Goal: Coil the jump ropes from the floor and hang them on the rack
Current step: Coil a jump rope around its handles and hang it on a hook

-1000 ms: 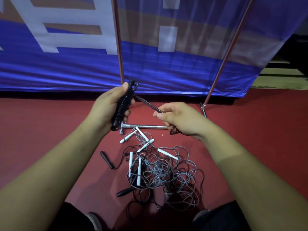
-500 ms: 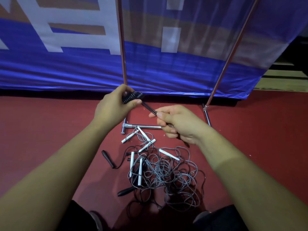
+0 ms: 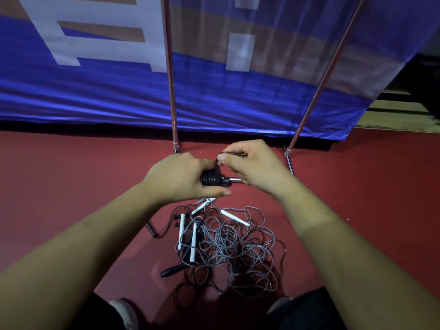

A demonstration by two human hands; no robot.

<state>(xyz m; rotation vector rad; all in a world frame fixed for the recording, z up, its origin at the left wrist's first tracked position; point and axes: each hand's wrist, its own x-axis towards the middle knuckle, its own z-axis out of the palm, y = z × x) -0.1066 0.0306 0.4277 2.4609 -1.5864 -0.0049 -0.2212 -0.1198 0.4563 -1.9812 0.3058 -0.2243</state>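
My left hand (image 3: 183, 179) grips a black jump rope bundle (image 3: 212, 178), its cord wound in tight turns round the handles. My right hand (image 3: 252, 163) pinches the loose black cord end (image 3: 232, 154) just above the bundle. On the red floor below lies a tangled pile of grey ropes (image 3: 228, 244) with white handles (image 3: 193, 242) and a black handle (image 3: 171, 270). The rack's two metal uprights (image 3: 170, 75) rise in front of the blue banner; its top bar is out of view.
The rack's feet (image 3: 289, 160) and low crossbar (image 3: 235, 179) rest on the red floor (image 3: 71, 177) behind my hands. A blue banner (image 3: 95, 96) hangs across the back. My shoes (image 3: 123, 310) sit at the bottom edge, close to the pile.
My left hand turned the black bundle from upright to lying sideways and lowered it. My right hand came up and in, carrying the cord end over the bundle.
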